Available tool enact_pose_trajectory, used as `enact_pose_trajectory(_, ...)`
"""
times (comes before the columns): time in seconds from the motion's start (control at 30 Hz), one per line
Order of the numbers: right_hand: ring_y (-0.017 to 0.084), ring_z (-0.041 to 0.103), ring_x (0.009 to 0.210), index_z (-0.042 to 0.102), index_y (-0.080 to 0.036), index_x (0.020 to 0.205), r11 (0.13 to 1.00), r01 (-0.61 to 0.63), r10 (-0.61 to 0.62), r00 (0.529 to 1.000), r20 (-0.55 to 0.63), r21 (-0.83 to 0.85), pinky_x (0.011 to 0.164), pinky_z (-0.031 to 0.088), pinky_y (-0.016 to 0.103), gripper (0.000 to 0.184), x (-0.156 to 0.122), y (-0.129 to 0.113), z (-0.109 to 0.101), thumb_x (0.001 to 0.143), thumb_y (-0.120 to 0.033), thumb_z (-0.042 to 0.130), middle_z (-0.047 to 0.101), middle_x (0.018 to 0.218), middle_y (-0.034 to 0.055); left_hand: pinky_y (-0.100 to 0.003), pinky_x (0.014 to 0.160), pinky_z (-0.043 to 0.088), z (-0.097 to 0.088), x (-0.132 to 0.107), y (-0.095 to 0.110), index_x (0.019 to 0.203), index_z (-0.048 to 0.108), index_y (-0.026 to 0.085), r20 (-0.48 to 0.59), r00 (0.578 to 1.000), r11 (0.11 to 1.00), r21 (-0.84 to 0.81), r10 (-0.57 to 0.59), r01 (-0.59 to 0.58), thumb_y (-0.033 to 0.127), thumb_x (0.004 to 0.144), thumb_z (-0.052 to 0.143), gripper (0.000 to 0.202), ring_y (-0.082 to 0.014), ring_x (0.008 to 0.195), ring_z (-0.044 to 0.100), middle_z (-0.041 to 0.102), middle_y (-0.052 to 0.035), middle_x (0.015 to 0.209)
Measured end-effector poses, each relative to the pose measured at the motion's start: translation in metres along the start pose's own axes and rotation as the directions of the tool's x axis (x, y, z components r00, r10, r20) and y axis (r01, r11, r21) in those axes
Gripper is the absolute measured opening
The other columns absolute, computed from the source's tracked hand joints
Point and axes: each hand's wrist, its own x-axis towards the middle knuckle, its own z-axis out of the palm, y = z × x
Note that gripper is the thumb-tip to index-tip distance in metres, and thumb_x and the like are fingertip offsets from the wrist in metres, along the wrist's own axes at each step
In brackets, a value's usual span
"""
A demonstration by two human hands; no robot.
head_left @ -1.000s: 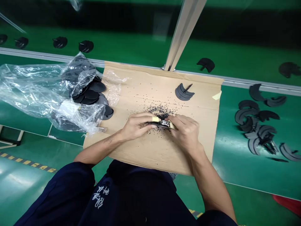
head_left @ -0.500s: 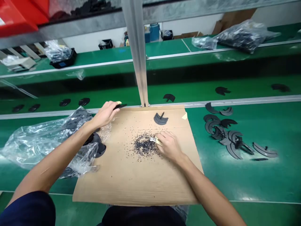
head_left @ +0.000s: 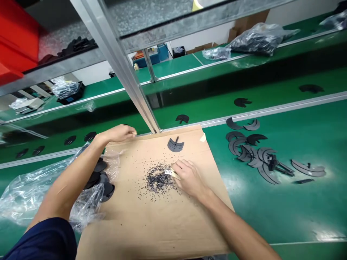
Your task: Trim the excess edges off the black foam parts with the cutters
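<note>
- Reaching over the far left corner of the cardboard sheet, the left hand lies knuckles up, with a pale wrap on one fingertip. Its fingers curl under, so I cannot tell whether they pinch anything.
- Nearer the body than that hand sits a clear plastic bag. Its mouth is open, and black discs lie at the mouth against the cardboard edge.
- A metal post rises just beyond the left fingertips.
- A loose pile of black crumbs lies on the cardboard, just left of the right hand's grip.
- The small tool has a pale head and a tan handle. Its head points left and meets the rim of the crumbs.
- The right hand rests on the cardboard, fingers closed tight on the tool's handle.
- A black curved part lies flat beyond the grip, near the far edge and apart from the crumbs.
- A heap of black curved parts lies right of the grip, off the cardboard on the green bench top, well apart from the right hand.
</note>
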Motion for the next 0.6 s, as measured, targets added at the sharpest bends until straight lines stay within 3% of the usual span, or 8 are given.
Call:
enact_pose_trajectory(0.03, 0.020, 0.056, 0.086, 0.061, -0.020, 0.092, 1.000, 0.004, -0.004, 1.000, 0.006, 0.000, 0.075, 0.035, 0.031, 0.012, 0.000, 0.000, -0.001, 0.087, -0.013, 0.069, 0.065, 0.086, 0.0043, -0.028, 0.089, 0.054, -0.002, 0.002, 0.017, 0.112, 0.073, 0.024, 0.045, 0.986, 0.985, -0.079, 0.159, -0.155, 0.046, 0.095, 0.052, 0.035, -0.0205, 0.101, 0.070, 0.075, -0.0048, 0.113)
enact_pose_trajectory(0.1, 0.020, 0.056, 0.086, 0.060, -0.020, 0.092, 1.000, 0.003, -0.003, 1.000, 0.022, -0.002, 0.076, 0.034, 0.031, 0.011, 0.000, -0.001, -0.003, 0.088, -0.013, 0.068, 0.065, 0.087, 0.0047, -0.028, 0.082, 0.053, -0.001, 0.017, 0.058, 0.112, 0.073, 0.022, 0.013, 0.897, 0.873, -0.234, 0.443, -0.428, 0.046, 0.099, 0.049, 0.037, -0.0185, 0.091, 0.070, 0.076, -0.0055, 0.107)
enact_pose_trajectory(0.17, 0.020, 0.056, 0.087, 0.061, -0.020, 0.093, 1.000, -0.011, 0.011, 0.999, 0.039, -0.008, 0.076, 0.035, 0.032, 0.010, 0.000, -0.001, -0.003, 0.088, -0.013, 0.067, 0.066, 0.088, 0.0048, -0.031, 0.083, 0.053, 0.005, 0.045, 0.102, 0.108, 0.072, 0.018, -0.123, 0.850, 0.819, -0.227, 0.512, -0.526, 0.039, 0.101, 0.048, 0.033, -0.0192, 0.088, 0.068, 0.074, -0.0078, 0.102)
enact_pose_trajectory(0.2, 0.020, 0.056, 0.087, 0.061, -0.020, 0.093, 1.000, -0.019, 0.020, 0.999, 0.044, -0.013, 0.076, 0.035, 0.032, 0.011, 0.000, -0.001, -0.003, 0.088, -0.013, 0.068, 0.066, 0.088, 0.0047, -0.034, 0.087, 0.053, 0.008, 0.062, 0.123, 0.108, 0.072, 0.017, -0.218, 0.858, 0.839, -0.202, 0.464, -0.505, 0.033, 0.100, 0.051, 0.028, -0.0210, 0.094, 0.067, 0.074, -0.0093, 0.104)
enact_pose_trajectory(0.27, 0.020, 0.056, 0.087, 0.062, -0.020, 0.093, 0.999, -0.029, 0.031, 0.998, 0.051, -0.026, 0.076, 0.036, 0.032, 0.013, 0.001, -0.001, -0.003, 0.086, -0.013, 0.069, 0.066, 0.088, 0.0045, -0.036, 0.093, 0.052, 0.015, 0.095, 0.157, 0.109, 0.070, 0.014, -0.383, 0.887, 0.899, -0.239, 0.259, -0.366, 0.023, 0.096, 0.056, 0.021, -0.0229, 0.103, 0.066, 0.072, -0.0115, 0.110)
enact_pose_trajectory(0.4, 0.020, 0.056, 0.086, 0.063, -0.020, 0.092, 0.999, -0.028, 0.030, 0.999, 0.042, -0.046, 0.076, 0.036, 0.032, 0.013, 0.002, 0.000, -0.003, 0.084, -0.015, 0.071, 0.066, 0.086, 0.0044, -0.023, 0.085, 0.051, 0.019, 0.134, 0.189, 0.092, 0.066, 0.009, -0.482, 0.864, 0.890, -0.315, 0.148, -0.329, 0.022, 0.103, 0.046, 0.026, -0.0145, 0.096, 0.066, 0.071, -0.0116, 0.104)
enact_pose_trajectory(0.5, 0.020, 0.055, 0.083, 0.064, -0.020, 0.092, 0.999, -0.017, 0.018, 1.000, 0.013, -0.044, 0.074, 0.036, 0.031, 0.013, 0.002, -0.001, -0.004, 0.083, -0.012, 0.069, 0.065, 0.084, 0.0043, -0.020, 0.079, 0.051, 0.015, 0.130, 0.188, 0.080, 0.062, 0.013, -0.540, 0.835, 0.872, -0.354, 0.105, -0.339, 0.019, 0.103, 0.045, 0.030, -0.0116, 0.090, 0.066, 0.070, -0.0075, 0.096)
enact_pose_trajectory(0.6, 0.021, 0.054, 0.082, 0.066, -0.019, 0.101, 0.998, 0.050, -0.053, 0.994, -0.095, -0.036, 0.074, 0.037, 0.032, 0.016, 0.001, -0.003, -0.006, 0.086, -0.013, 0.063, 0.066, 0.084, 0.0055, -0.027, 0.079, 0.052, 0.011, 0.105, 0.178, 0.086, 0.064, 0.012, -0.565, 0.824, 0.867, -0.386, 0.048, -0.315, 0.009, 0.094, 0.055, 0.012, -0.0157, 0.084, 0.065, 0.068, -0.0060, 0.086)
